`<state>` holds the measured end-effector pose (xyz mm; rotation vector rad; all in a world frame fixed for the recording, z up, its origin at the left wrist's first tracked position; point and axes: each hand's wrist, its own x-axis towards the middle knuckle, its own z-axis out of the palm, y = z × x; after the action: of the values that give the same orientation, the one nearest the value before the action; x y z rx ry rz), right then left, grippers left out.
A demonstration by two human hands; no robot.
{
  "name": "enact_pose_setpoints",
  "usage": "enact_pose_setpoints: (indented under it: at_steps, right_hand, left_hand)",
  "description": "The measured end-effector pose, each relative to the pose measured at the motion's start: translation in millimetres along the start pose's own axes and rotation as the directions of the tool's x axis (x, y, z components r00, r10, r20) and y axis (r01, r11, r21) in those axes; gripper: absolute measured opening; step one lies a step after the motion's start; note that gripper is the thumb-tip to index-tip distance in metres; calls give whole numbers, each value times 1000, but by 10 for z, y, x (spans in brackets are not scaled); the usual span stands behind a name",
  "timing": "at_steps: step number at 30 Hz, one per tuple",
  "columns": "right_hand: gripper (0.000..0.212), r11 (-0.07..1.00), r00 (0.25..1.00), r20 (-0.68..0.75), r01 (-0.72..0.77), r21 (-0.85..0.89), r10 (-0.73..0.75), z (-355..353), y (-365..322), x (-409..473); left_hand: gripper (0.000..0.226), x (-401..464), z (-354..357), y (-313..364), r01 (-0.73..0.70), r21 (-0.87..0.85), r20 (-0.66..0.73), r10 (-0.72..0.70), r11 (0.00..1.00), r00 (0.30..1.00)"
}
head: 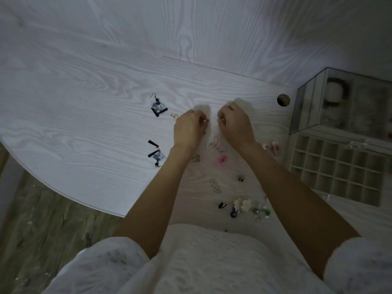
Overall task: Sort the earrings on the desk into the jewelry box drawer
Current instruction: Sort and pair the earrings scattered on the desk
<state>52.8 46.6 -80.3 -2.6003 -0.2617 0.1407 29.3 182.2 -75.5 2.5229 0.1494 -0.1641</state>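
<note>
Both hands rest on the white wood-grain desk [84, 115] near its middle. My left hand [187, 129] is closed, pinching a small gold earring at its fingertips. My right hand [235, 124] is closed too, pinching another small earring. Two blue-and-white fan earrings with black tassels lie to the left, one [158, 107] farther and one [156, 154] nearer. A pink flower earring [221, 161], clear heart earrings [216, 186] and a cluster of cream flower and green bead earrings [248, 206] lie between my forearms. The pulled-out drawer [337, 166] with many small square compartments sits at the right.
The clear jewelry box [339, 102] stands behind the drawer at the right edge. A round cable hole [283, 100] is in the desk next to it. The desk's curved edge runs along the lower left, with wooden floor [42, 219] below.
</note>
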Motion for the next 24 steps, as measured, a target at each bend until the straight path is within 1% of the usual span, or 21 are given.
enact_pose_setpoints:
  at_steps: [2, 4, 7, 9, 12, 15, 19, 21, 24]
  right_hand:
    - [9, 999, 999, -30, -37, 9, 38, -25, 29, -17]
    - [13, 997, 996, -41, -71, 41, 73, -46, 39, -37]
    - [25, 988, 993, 6, -115, 104, 115, -49, 23, -66]
    - [29, 985, 993, 38, -114, 132, 110, -39, 8, -89]
    - [31, 981, 993, 42, -112, 159, 106, -46, -8, -131]
    - [33, 982, 992, 56, -117, 146, 110, -60, -16, -172]
    - [34, 987, 995, 51, -91, 132, 85, -90, -35, -194]
    - [35, 992, 998, 34, -51, 117, 48, -151, -54, -210]
    - [33, 993, 1000, -6, 17, 117, -17, -279, -89, -252]
  left_hand:
    - [18, 31, 15, 54, 8, -35, 14, -7, 999, 1000]
    - [17, 41, 32, 129, 24, -94, 9, -23, 995, 1000]
    - [16, 33, 76, 241, 33, -157, -9, -35, 987, 999]
    - [20, 17, 105, 291, 25, -191, -21, -30, 981, 999]
    - [26, -34, 126, 332, 34, -226, -16, -38, 974, 999]
    - [30, -99, 144, 296, 42, -267, 1, -44, 963, 999]
    - [30, -223, 56, 253, 8, -313, 28, 1, 950, 1000]
    - [28, -302, -39, 169, -36, -300, -15, 32, 953, 999]
    - [22, -424, -215, -89, -155, -206, -154, 125, 966, 980]
